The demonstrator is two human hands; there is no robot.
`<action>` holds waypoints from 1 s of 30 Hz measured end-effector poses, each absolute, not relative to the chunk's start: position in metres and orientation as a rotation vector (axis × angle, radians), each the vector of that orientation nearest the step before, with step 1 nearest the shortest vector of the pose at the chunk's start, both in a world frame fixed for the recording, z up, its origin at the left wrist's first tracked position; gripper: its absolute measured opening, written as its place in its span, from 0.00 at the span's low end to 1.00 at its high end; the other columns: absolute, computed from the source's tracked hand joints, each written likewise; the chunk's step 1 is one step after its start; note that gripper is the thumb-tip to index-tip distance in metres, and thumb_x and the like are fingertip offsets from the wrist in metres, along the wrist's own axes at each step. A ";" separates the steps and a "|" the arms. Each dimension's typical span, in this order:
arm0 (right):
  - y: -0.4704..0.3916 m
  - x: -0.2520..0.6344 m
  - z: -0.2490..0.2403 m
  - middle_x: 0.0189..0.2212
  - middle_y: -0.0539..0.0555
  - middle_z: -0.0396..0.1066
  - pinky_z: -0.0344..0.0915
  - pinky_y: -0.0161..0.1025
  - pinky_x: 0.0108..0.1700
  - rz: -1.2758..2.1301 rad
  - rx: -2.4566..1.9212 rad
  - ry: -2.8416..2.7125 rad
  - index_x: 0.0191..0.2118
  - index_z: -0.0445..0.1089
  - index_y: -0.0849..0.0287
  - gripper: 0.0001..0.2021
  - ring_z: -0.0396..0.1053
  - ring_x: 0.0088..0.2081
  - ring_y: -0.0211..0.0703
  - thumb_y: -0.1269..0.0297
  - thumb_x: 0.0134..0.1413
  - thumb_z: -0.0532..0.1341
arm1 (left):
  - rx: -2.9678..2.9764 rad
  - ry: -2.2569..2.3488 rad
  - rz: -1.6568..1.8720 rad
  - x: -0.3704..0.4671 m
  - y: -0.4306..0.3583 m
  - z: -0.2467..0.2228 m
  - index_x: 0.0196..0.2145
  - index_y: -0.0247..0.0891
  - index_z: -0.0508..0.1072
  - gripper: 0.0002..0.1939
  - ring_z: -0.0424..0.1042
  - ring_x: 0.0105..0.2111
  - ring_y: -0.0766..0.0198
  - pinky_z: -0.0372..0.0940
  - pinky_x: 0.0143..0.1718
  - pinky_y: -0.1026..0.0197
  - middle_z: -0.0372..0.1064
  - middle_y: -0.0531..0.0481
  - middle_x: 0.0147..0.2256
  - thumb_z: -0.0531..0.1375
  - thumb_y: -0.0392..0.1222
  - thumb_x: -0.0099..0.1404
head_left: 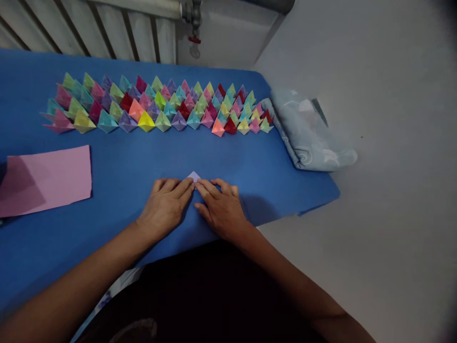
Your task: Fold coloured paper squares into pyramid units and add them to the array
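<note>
A small piece of pale lavender folded paper (193, 176) lies on the blue-covered table in front of me, its pointed tip facing away. My left hand (166, 205) presses its left side down with bent fingers held close together. From the right, my right hand (221, 205) bears on the same paper with its fingertips, the thumb lying apart on the table. Both sets of fingertips almost meet at the middle and hide the lower part of the paper. Beyond my hands stand rows of small folded paper boats (146, 122) in many colours.
A pink sheet (53, 178) lies at the left on the blue table cover (117, 166). Folded grey-blue patterned cloth (303, 133) rests at the right end, against the wall. A white radiator (107, 31) with a red-handled valve (194, 39) runs behind the table.
</note>
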State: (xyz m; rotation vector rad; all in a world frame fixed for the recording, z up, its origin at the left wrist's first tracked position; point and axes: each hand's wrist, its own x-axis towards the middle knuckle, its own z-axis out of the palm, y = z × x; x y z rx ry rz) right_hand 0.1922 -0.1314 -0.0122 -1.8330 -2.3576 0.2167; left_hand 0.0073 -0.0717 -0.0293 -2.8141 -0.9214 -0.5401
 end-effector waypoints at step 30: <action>-0.151 0.191 -0.009 0.66 0.57 0.62 0.48 0.58 0.63 0.176 -1.900 -2.371 0.67 0.60 0.57 0.27 0.51 0.67 0.60 0.49 0.70 0.48 | -2.948 -0.916 -0.252 0.002 -0.066 -0.020 0.60 0.33 0.69 0.23 0.70 0.50 0.50 0.61 0.44 0.48 0.65 0.42 0.63 0.47 0.31 0.72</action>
